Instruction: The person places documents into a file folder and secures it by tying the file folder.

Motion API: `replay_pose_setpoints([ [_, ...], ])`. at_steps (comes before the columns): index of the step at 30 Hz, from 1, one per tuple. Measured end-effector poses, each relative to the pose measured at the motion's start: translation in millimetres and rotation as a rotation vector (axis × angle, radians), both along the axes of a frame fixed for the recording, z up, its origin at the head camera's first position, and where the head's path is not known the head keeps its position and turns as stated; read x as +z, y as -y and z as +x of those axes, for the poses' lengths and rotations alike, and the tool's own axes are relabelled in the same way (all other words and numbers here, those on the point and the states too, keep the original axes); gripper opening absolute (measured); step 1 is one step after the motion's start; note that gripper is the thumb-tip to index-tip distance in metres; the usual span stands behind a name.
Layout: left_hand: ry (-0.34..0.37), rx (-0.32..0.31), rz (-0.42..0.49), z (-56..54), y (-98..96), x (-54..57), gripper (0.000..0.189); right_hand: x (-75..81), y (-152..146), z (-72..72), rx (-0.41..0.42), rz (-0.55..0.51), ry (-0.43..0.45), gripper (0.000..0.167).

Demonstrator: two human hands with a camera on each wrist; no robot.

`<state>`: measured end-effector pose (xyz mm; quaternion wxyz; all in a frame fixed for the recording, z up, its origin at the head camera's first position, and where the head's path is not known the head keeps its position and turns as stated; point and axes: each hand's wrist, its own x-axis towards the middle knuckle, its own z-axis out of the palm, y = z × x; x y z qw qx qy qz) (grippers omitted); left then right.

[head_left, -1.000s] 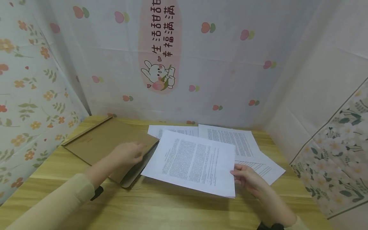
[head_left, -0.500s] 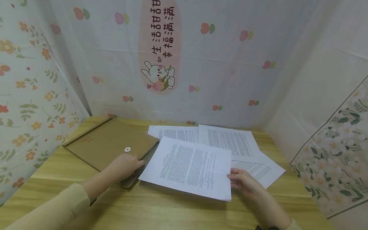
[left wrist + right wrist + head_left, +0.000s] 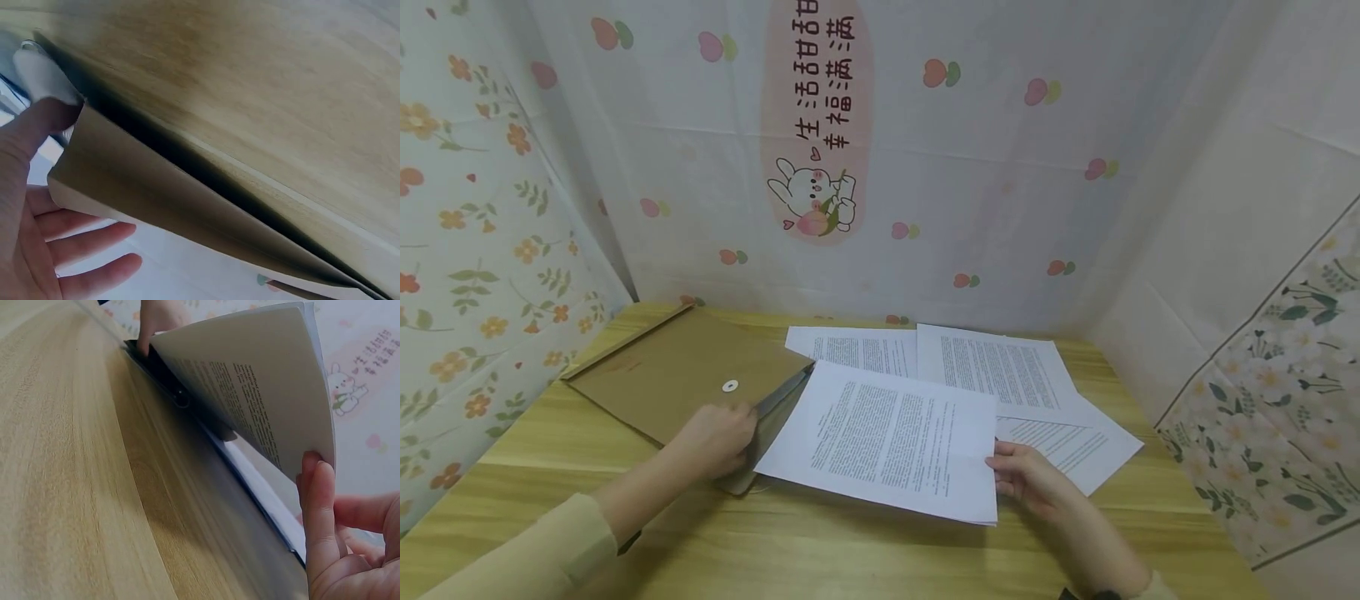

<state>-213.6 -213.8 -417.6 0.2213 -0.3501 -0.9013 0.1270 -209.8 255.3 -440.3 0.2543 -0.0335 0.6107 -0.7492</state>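
Observation:
A brown kraft document envelope [image 3: 655, 358] lies on the left of the table, its mouth toward the middle and a white round button [image 3: 730, 386] on top. My left hand [image 3: 718, 437] pinches the upper edge of that mouth. In the left wrist view, the thumb [image 3: 47, 122] is at one side of the lifted edge and the fingers [image 3: 87, 240] spread on the other. My right hand [image 3: 1033, 479] grips the right edge of a few printed sheets [image 3: 880, 442], held tilted, their left edge overlapping the envelope's flap. The right wrist view shows the sheets bowing upward from the fingers [image 3: 322, 494].
More printed pages [image 3: 1000, 371] lie spread at the back right of the wooden table [image 3: 850, 554]. Patterned cloth [image 3: 1000, 167] hangs behind and at both sides.
My left hand has come down toward the near corner of the envelope's mouth and taken hold of its edge, baring the button. The sheets in my right hand have shifted slightly left and lower.

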Motion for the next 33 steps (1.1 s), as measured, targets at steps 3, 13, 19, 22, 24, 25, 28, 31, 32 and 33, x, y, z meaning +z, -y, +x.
replay_pose_setpoints([
  [3, 0.068, 0.044, -0.011, 3.0, 2.5, 3.1, 0.057, -0.4, 1, -0.2, 0.016, -0.002, -0.001, 0.028],
  [13, 0.166, 0.118, 0.03, 6.0, 2.5, 8.5, 0.098, -3.6, 11, -4.7, 0.036, 0.033, 0.0, 0.044],
  [19, 0.16, 0.123, 0.056, 5.8, 2.6, 6.1, 0.102, -2.2, 22, -11.5, 0.021, 0.041, -0.003, 0.046],
  [22, 0.144, 0.113, 0.074, 6.2, 3.5, 4.4, 0.106, -1.6, 28, -14.3, 0.011, 0.037, -0.005, 0.045],
  [24, 0.147, 0.11, 0.083, 6.9, 4.0, 4.3, 0.106, -1.4, 30, -15.5, 0.005, 0.03, -0.005, 0.045],
  [25, 0.152, 0.112, 0.084, 7.3, 4.2, 4.5, 0.107, -1.4, 31, -16.0, 0.0, 0.029, -0.006, 0.045],
  [28, 0.206, 0.135, 0.089, 8.5, 4.6, 6.3, 0.109, -1.9, 33, -17.6, -0.02, 0.024, -0.003, 0.041],
  [31, 0.261, 0.158, 0.091, 9.9, 4.3, 9.0, 0.112, -2.6, 36, -17.9, -0.056, 0.024, 0.0, 0.035],
  [32, 0.278, 0.165, 0.091, 10.2, 4.2, 9.8, 0.112, -2.8, 37, -17.5, -0.063, 0.025, -0.003, 0.034],
  [33, 0.289, 0.169, 0.089, 10.5, 4.1, 10.4, 0.113, -3.1, 39, -16.8, -0.067, 0.026, -0.004, 0.034],
])
